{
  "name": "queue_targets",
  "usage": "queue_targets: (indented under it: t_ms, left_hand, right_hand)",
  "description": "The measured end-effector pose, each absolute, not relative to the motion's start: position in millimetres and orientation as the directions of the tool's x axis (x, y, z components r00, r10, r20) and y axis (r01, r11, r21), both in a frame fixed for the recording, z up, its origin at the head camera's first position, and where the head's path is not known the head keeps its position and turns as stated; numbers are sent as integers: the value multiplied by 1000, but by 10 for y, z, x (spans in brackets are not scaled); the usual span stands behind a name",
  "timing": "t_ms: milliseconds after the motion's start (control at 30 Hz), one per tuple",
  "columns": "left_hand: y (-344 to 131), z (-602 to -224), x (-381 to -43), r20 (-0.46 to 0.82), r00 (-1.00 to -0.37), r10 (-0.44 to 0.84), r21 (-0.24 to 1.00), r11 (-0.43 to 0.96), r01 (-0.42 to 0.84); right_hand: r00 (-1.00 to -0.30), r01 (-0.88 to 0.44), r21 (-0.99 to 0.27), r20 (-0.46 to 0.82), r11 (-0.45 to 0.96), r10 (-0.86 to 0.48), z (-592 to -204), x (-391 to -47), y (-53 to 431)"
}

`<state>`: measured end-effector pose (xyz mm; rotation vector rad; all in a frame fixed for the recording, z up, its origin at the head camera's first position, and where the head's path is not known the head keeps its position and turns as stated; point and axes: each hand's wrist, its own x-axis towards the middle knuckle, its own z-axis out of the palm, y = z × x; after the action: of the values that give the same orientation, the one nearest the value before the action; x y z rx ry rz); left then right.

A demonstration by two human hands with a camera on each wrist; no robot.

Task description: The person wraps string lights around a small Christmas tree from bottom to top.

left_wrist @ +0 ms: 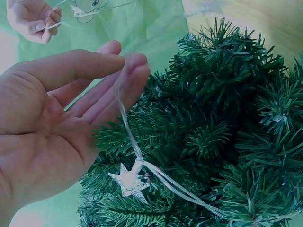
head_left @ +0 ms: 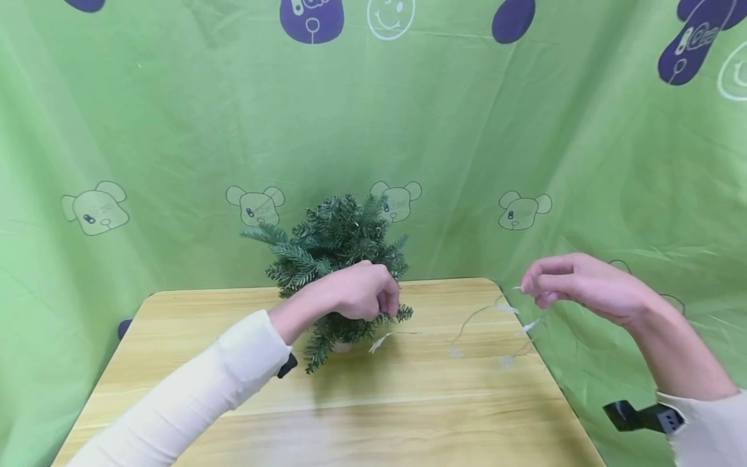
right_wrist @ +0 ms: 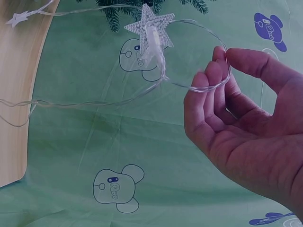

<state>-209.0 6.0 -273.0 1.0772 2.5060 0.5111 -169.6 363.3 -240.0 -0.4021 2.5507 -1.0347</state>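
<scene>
A small artificial Christmas tree (head_left: pixel 335 237) stands toward the back of the wooden table. In front of its right side, my left hand (head_left: pixel 367 292) pinches the clear wire of a star string light between thumb and fingertips. Below those fingers a star light (left_wrist: pixel 129 183) hangs against the green branches, and the wire runs on into the needles. Off to the right, my right hand (head_left: pixel 589 288) holds another stretch of the wire between thumb and forefinger. A glittery star (right_wrist: pixel 150 28) dangles beside it, and loops of wire with more stars droop between the hands.
The light wooden table (head_left: pixel 432 415) has its right edge below the right hand. Behind and on both sides hangs a green curtain (head_left: pixel 455 130) with bear and smiley prints. A black wrist strap mount (head_left: pixel 644 417) sits on the right sleeve.
</scene>
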Motion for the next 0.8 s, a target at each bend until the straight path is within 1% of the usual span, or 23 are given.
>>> queue_targets:
  t_ms: [167, 300, 500, 633, 800]
  left_hand:
    - [73, -2716, -2100, -177, -646, 742, 441, 647, 622]
    - [129, -2710, -2099, -142, -638, 757, 442, 625, 644]
    - [369, -2689, -2069, -92, -660, 746, 519, 601, 608]
    - [638, -2680, -2037, -53, -673, 738, 568, 577, 587]
    - [998, -2670, -2004, -2, -679, 734, 639, 523, 564]
  right_hand:
    - [-909, -96, -718, -220, 690, -355, -2379, -1692, 3629]
    - [-916, -76, -711, -227, 699, -331, -2341, -1692, 3610]
    - [-919, -96, -702, -209, 706, -333, -2268, -1706, 3562]
    - [-919, -117, -709, -187, 695, -346, -2254, -1724, 3529]
    - [-922, -100, -732, -187, 674, -340, -2269, -1700, 3514]
